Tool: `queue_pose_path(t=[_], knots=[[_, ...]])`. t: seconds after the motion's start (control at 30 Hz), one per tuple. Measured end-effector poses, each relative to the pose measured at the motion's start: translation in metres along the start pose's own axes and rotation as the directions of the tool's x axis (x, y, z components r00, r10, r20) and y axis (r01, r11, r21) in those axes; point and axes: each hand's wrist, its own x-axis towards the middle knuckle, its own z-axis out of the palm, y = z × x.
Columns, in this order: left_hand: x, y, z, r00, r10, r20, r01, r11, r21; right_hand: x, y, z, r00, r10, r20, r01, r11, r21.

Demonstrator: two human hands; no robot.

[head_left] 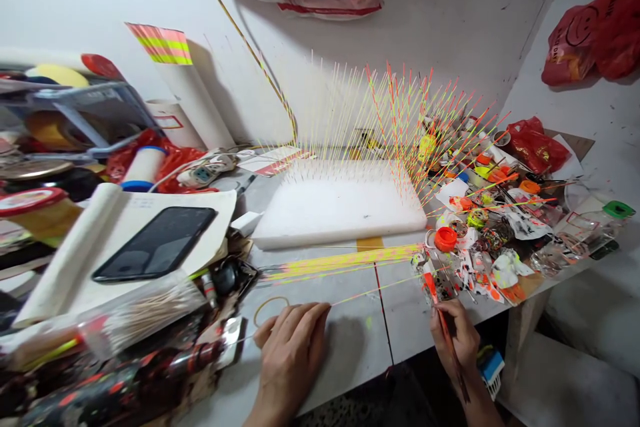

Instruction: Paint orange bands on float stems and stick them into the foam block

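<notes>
Foam block, flat and white, lay behind bundled yellow sticks.
Left hand closed fingers on one thin stick; right hand pinched slim red brush near paint-stained papers.

Crowded grey table, with open surface between the hands

The grey table has a dark red line running between the left hand and the right hand. A thin yellow loop lies just beyond the left fingers. Beyond both grips lies a bundle of yellow and pink sticks, and past that a thick white foam block. A curled sheet of paper lies to the left, farther out than the left grip. Paint-spotted scraps crowd the surface beyond and right of the right grip.
</notes>
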Motion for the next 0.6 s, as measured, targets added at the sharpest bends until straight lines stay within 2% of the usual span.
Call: queue_pose_path(t=[0.2,0.4,0.6], knots=[[-0.003,-0.002,0.002,1.000,-0.010,-0.008,0.010,1.000,-0.014,-0.003,-0.001,-0.001,1.000,0.012,-0.020,-0.012,0.999,0.032],[-0.005,-0.003,0.004,1.000,-0.028,-0.012,0.027,0.999,-0.038,-0.004,-0.016,0.004,1.000,-0.027,0.005,0.026,0.993,0.117],[-0.006,0.000,0.002,0.999,-0.035,0.002,0.035,0.999,-0.003,0.000,-0.027,0.012,0.998,-0.069,0.006,0.068,0.991,0.112]])
